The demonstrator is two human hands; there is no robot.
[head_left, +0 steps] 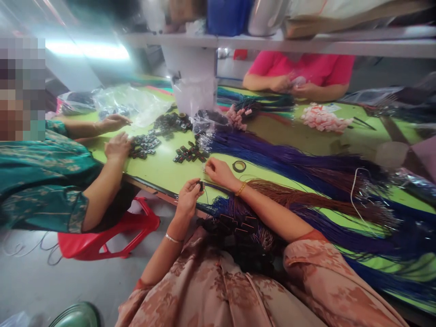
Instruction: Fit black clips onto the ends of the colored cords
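Observation:
My left hand (188,195) pinches a small black connector housing (200,185) between thumb and fingers at the table's near edge. Dark wires run from near that housing toward my lap. My right hand (220,173) is a little farther forward, its fingers closed together. Something small and pale shows at its fingertips, too small to make out. Just beyond lies a pile of black connector housings (190,153). Silver-tipped ends of a purple and blue wire bundle (245,144) are close to that pile. A roll of dark tape (239,166) lies right of my right hand.
Brown wires (299,195) and more blue wires cover the table's right side. Bundled wires with black housings (238,225) rest at my lap. A co-worker's hands (117,136) are at the left by other black parts. Across sits another person (299,75) near pink connectors (323,119). A red stool (112,231) stands left.

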